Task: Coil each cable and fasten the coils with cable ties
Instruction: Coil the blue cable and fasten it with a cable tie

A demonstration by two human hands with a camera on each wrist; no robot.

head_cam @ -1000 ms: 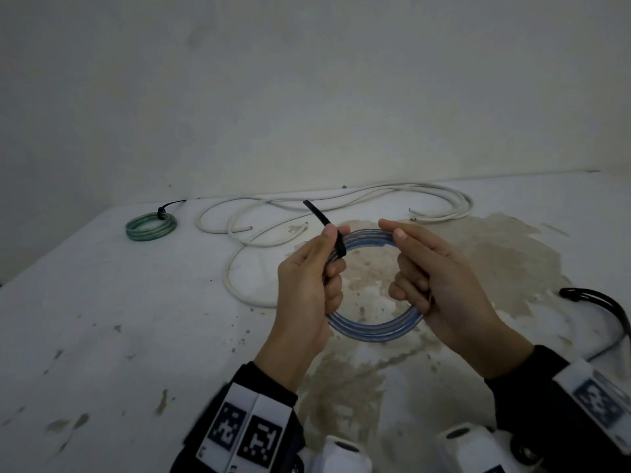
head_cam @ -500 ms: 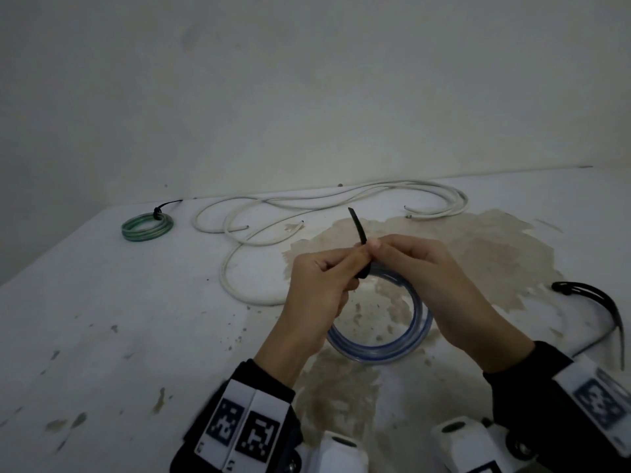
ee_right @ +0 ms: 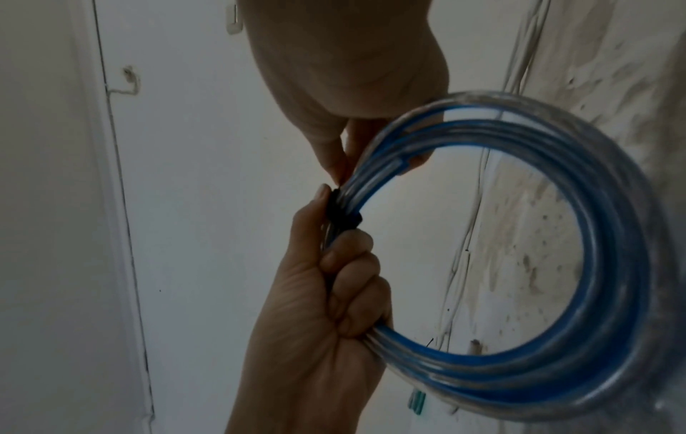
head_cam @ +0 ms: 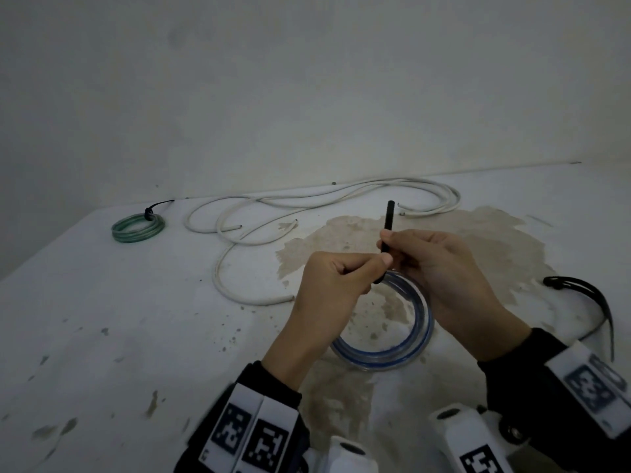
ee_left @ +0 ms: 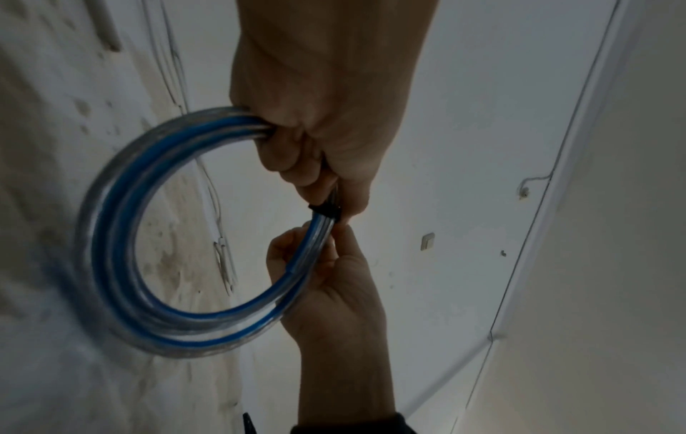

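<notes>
A blue-and-clear cable coil (head_cam: 386,356) hangs above the stained table, held up by both hands. My left hand (head_cam: 375,264) grips the coil's top in its fist; the left wrist view shows the fingers curled round the strands (ee_left: 111,235). A black cable tie (head_cam: 389,220) wraps the coil beside that fist, its tail pointing up. My right hand (head_cam: 389,244) pinches the tail between thumb and fingers. In the right wrist view the tie's band (ee_right: 341,217) sits tight round the blue coil (ee_right: 557,367). On the far left of the table lies a green coil (head_cam: 138,227), tied with a black tie.
A long white cable (head_cam: 307,199) sprawls loose across the back of the table near the wall. Spare black cable ties (head_cam: 580,291) lie at the right edge. A brown stain (head_cam: 478,240) covers the table's middle.
My right hand left the coil's rim and took hold of the tie's tail. The tail swung from leaning left to upright, and the coil dropped lower under my hands.
</notes>
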